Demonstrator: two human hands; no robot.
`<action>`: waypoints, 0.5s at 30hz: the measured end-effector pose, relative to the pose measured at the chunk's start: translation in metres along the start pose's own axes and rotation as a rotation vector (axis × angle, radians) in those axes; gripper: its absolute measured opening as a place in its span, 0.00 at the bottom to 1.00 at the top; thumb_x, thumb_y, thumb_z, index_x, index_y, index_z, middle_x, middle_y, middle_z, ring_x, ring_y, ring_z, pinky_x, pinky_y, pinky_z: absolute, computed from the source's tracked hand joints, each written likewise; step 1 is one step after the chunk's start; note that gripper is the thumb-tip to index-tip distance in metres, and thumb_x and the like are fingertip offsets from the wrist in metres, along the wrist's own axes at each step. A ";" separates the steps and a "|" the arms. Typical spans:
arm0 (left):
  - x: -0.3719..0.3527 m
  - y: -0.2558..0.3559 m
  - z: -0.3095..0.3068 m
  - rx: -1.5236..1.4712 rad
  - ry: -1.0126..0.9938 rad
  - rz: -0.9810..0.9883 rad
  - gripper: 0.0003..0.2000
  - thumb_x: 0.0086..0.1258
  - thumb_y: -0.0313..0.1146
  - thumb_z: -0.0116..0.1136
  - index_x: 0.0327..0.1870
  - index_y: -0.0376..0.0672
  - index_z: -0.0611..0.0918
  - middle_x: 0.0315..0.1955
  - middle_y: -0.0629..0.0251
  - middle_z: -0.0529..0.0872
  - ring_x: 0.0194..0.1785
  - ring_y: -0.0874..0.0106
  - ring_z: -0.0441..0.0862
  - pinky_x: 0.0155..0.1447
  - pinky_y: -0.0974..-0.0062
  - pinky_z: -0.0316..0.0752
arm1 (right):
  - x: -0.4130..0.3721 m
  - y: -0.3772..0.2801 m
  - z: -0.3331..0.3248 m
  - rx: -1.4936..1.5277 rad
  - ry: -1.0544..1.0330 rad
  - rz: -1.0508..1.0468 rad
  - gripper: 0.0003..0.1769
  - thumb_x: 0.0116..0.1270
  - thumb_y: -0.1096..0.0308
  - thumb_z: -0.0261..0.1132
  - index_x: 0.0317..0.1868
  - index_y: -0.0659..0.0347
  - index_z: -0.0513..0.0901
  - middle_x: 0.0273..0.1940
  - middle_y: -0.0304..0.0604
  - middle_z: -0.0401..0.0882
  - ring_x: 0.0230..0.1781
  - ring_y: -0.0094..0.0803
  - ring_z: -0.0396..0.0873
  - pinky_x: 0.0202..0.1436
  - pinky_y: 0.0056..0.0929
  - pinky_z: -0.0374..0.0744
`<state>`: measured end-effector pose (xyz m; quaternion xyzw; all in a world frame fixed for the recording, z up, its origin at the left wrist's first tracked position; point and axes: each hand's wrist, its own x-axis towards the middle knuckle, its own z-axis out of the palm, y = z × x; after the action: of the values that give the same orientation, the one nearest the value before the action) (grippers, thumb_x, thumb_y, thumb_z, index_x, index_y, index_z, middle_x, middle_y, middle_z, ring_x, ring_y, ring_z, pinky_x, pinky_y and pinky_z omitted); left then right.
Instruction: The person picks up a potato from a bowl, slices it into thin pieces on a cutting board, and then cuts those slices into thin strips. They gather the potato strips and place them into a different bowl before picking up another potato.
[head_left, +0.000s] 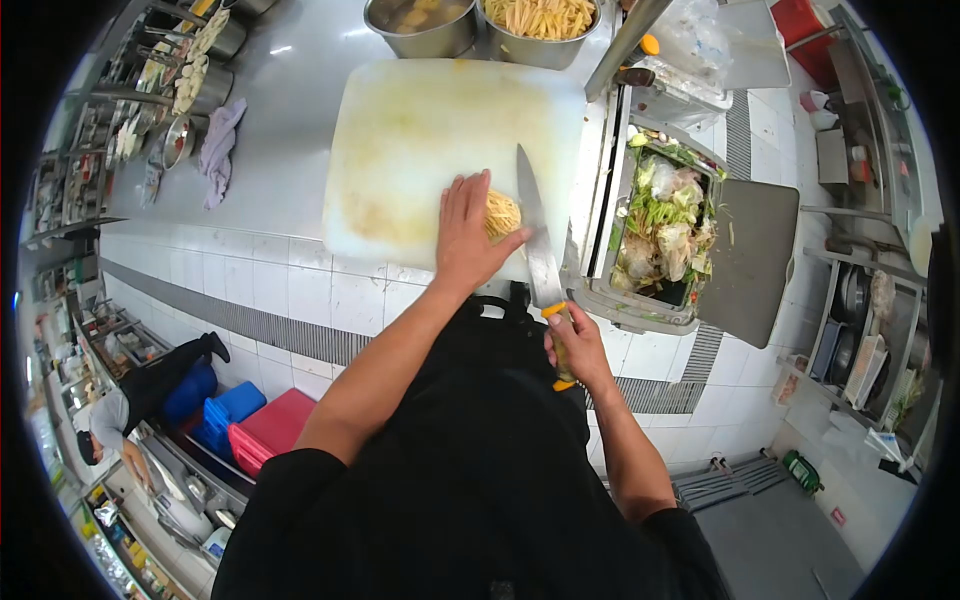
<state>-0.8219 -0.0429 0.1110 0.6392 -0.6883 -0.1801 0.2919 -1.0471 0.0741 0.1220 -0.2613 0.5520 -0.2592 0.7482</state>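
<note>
On a large white cutting board (420,130) lies a small heap of thin yellow strips (501,214), near the board's front right part. My left hand (468,232) is on the left side of the heap, its fingers stretched out and the thumb reaching along the near side. The handle of a large knife (540,250) is gripped in my right hand (577,345), just off the board's front edge. The blade points away from me over the board, directly right of the strips.
Two metal bowls stand behind the board, one with pieces in liquid (420,25), one with yellow strips (541,20). A bin of vegetable scraps (665,225) is at the right. A purple cloth (219,153) lies left. Another person (140,405) is at the far left.
</note>
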 end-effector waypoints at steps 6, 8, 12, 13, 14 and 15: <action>0.011 0.027 0.032 -0.175 0.223 -0.190 0.23 0.69 0.39 0.69 0.60 0.36 0.82 0.67 0.50 0.74 0.73 0.48 0.70 0.78 0.51 0.63 | 0.022 -0.009 0.044 -0.032 -0.051 -0.031 0.21 0.79 0.59 0.64 0.65 0.61 0.77 0.26 0.35 0.77 0.20 0.21 0.75 0.24 0.23 0.75; 0.016 0.025 0.031 -0.293 0.317 -0.246 0.15 0.68 0.28 0.66 0.55 0.36 0.84 0.65 0.51 0.77 0.67 0.53 0.77 0.70 0.60 0.73 | 0.023 -0.016 0.059 -0.048 -0.038 -0.032 0.23 0.78 0.59 0.65 0.66 0.62 0.78 0.26 0.34 0.77 0.20 0.20 0.74 0.24 0.23 0.74; 0.057 0.027 0.023 -0.443 0.401 -0.237 0.13 0.67 0.25 0.66 0.51 0.37 0.85 0.62 0.51 0.80 0.65 0.54 0.79 0.70 0.61 0.74 | 0.032 -0.052 0.070 -0.100 0.016 -0.150 0.25 0.77 0.59 0.66 0.67 0.65 0.78 0.26 0.35 0.78 0.20 0.20 0.74 0.25 0.24 0.75; 0.081 0.033 0.021 -0.456 0.411 -0.211 0.13 0.67 0.25 0.66 0.51 0.37 0.85 0.62 0.51 0.80 0.65 0.54 0.79 0.70 0.61 0.74 | 0.040 -0.070 0.069 -0.105 0.024 -0.179 0.25 0.77 0.59 0.66 0.67 0.65 0.78 0.26 0.35 0.78 0.20 0.20 0.74 0.25 0.24 0.75; 0.111 0.037 0.019 -0.460 0.461 -0.118 0.13 0.66 0.25 0.67 0.51 0.37 0.85 0.60 0.51 0.81 0.64 0.54 0.80 0.70 0.61 0.74 | 0.053 -0.091 0.067 -0.155 0.083 -0.248 0.25 0.76 0.59 0.67 0.66 0.64 0.79 0.25 0.35 0.78 0.21 0.20 0.75 0.25 0.24 0.75; 0.142 0.042 0.017 -0.460 0.508 -0.029 0.13 0.65 0.25 0.67 0.51 0.38 0.86 0.58 0.51 0.83 0.64 0.53 0.80 0.70 0.61 0.74 | 0.063 -0.113 0.065 -0.204 0.140 -0.311 0.25 0.76 0.58 0.67 0.66 0.64 0.80 0.25 0.35 0.79 0.21 0.20 0.76 0.25 0.24 0.76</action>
<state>-0.8669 -0.1795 0.1485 0.5910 -0.5257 -0.1698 0.5878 -0.9793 -0.0443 0.1718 -0.3993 0.5791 -0.3317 0.6286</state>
